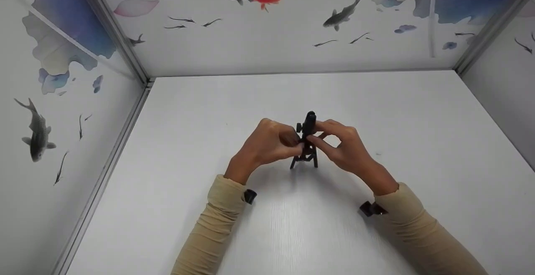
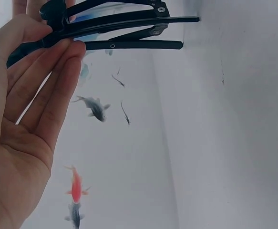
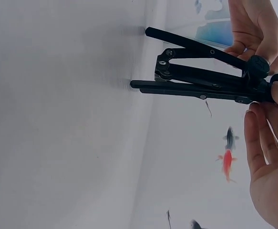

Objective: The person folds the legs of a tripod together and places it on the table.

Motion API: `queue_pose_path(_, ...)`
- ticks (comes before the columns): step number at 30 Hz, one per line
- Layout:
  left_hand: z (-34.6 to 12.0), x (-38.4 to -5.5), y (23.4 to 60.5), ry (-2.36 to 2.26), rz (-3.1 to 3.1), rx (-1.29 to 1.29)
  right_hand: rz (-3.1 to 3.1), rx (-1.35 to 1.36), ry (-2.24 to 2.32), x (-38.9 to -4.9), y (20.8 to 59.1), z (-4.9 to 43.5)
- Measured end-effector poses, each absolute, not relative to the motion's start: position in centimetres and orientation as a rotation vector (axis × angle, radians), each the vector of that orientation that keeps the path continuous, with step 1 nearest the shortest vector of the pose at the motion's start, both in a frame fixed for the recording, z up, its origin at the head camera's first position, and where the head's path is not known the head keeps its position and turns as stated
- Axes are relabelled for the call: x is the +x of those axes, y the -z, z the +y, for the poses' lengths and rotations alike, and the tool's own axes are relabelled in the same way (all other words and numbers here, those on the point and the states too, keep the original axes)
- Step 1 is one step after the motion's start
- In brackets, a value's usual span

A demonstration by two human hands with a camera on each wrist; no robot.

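A small black tripod (image 1: 309,125) stands upright on the white table, its legs a little spread and joined by hinged braces. Its legs (image 2: 143,44) show from the side in the left wrist view. My left hand (image 1: 269,141) grips the upper part from the left, thumb beside a round knob (image 2: 54,13). From the right, my right hand (image 1: 349,145) pinches the tripod between thumb and fingers just below its top. In the right wrist view, the feet (image 3: 149,32) reach the tabletop, and the fingers partly cover the neck.
The white tabletop (image 1: 188,116) is bounded by printed panels with fish, such as the back wall (image 1: 284,36), and metal frame rails (image 1: 125,124). Small black devices (image 1: 250,196) sit on both sleeve cuffs.
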State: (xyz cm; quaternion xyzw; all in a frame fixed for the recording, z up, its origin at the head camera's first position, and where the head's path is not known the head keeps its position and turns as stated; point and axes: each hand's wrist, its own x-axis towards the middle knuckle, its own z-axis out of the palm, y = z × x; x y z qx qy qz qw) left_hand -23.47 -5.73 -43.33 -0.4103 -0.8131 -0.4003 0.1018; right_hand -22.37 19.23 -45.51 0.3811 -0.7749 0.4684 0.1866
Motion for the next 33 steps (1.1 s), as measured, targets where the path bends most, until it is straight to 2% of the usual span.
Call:
queue_pose_path(26, -7.0, -23.7, 43.1, 1.348, -2.529, -1.274, -2.225, 1.118, -1.215, -22.4, 44.8, 19.8)
queue_pose_path(33, -7.5, -24.0, 43.1, 1.358, -2.63, -1.308, -2.333, 1.003, -1.117, -22.5, 44.2, 20.9)
